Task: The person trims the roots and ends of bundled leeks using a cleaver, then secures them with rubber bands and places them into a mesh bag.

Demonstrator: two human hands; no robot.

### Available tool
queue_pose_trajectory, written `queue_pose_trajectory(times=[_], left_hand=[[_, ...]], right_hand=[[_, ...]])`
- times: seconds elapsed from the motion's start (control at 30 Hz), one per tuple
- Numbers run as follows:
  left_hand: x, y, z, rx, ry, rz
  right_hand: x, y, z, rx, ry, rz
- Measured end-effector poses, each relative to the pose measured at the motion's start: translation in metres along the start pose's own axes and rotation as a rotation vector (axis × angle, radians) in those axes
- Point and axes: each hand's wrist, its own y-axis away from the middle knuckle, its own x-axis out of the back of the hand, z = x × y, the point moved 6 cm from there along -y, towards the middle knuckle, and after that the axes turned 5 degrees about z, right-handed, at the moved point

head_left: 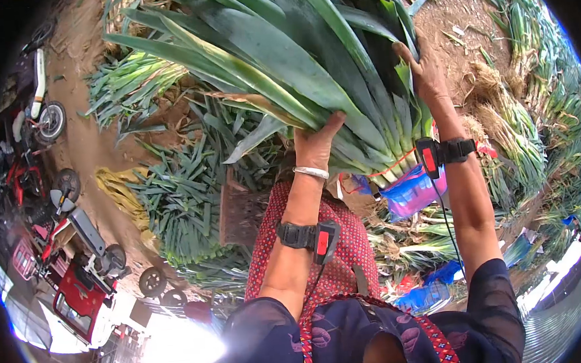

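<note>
Between both hands, right in front of me, is the leek bundle (283, 55): big, green leaves fanning toward the top and upper left of the view, pale stalk ends pointing down toward my body. Left hand (315, 145) on the left flank, thumb lying over the outer leaves, palm side against the bundle; rest of those fingers hidden by leaves. Right hand (428, 74) on the opposite flank, higher up, thumb hooked over the leaf edge, other fingers mostly out of sight behind the foliage. So fingers of both hands are clamped on the bundle from either side, stems and leaves filling the gap between; exact position of the hidden fingertips I cannot tell. Red tie (396, 166) crosses the pale stalks below my left thumb, well clear of the right fingers. Purple-blue plastic (414, 192) sits at the lower end of the stalks, just beyond that tie; cannot tell whether it wraps all the way round. Bracelet (310, 173) on my left wrist, strapped black devices (307, 241) on both forearms. Red patterned cloth (336, 222) over my lap, under the left forearm. Leek pile (192, 207) on the ground to the left beside a yellow sack (121, 192), more leeks (523, 124) stacked along the right. Red vehicle (78, 297) parked far left.
</note>
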Motion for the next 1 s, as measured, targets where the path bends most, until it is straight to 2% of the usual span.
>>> queue_pose_trajectory(times=[0.13, 0.2, 0.27, 0.33, 0.37, 0.47, 0.7, 0.8, 0.83, 1.0], left_hand=[[0.007, -0.004, -0.002, 0.075, -0.043, 0.059], [0.01, -0.005, -0.002, 0.16, -0.113, 0.038], [0.01, -0.001, -0.003, 0.102, 0.042, 0.036], [0.004, -0.003, -0.004, 0.161, 0.101, 0.048], [-0.003, -0.006, -0.003, 0.155, 0.093, 0.054], [-0.009, -0.032, -0.015, 0.219, 0.025, 0.179], [-0.013, -0.059, -0.017, 0.233, -0.038, 0.158], [-0.011, -0.057, -0.019, 0.259, -0.079, 0.211], [-0.01, -0.06, -0.022, 0.251, -0.086, 0.208], [-0.012, -0.059, -0.016, 0.292, -0.182, 0.278]], right_hand=[[-0.015, -0.019, 0.004, 0.04, 0.128, 0.058], [-0.02, -0.015, -0.006, 0.207, 0.174, 0.211], [-0.029, -0.01, -0.006, 0.197, 0.263, 0.191], [-0.028, -0.004, -0.021, 0.114, 0.2, 0.08], [-0.03, 0.004, -0.024, 0.156, 0.219, 0.139], [-0.029, 0.005, -0.04, 0.096, 0.257, 0.165], [-0.039, -0.023, -0.035, 0.017, 0.213, 0.027], [-0.042, -0.029, -0.037, 0.137, 0.25, 0.047], [-0.043, -0.032, -0.035, 0.09, 0.218, -0.021], [-0.045, -0.034, -0.04, 0.046, 0.197, 0.038]])
